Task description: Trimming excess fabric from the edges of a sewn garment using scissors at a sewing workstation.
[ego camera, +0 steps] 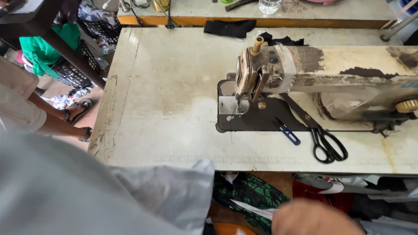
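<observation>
My right hand point(311, 217) shows as a blur at the bottom edge, below the table's front edge and above a heap of green-and-black point(248, 193) and red fabric. Whether it holds anything is unclear. A large grey cloth point(87, 191) fills the bottom left and reaches up to the table's edge; my left hand does not show. On the worn white table point(174, 87) stands an old cream sewing machine point(313, 74) with its needle over a dark plate. Black scissors point(324, 139) and small blue thread snips point(287, 131) lie in front of it.
A black scrap of cloth point(230, 27) lies at the table's far edge, with a second table point(204, 11) behind it. To the left, another person's sandalled feet point(78, 109) stand beside black baskets point(69, 74) and green fabric point(41, 50).
</observation>
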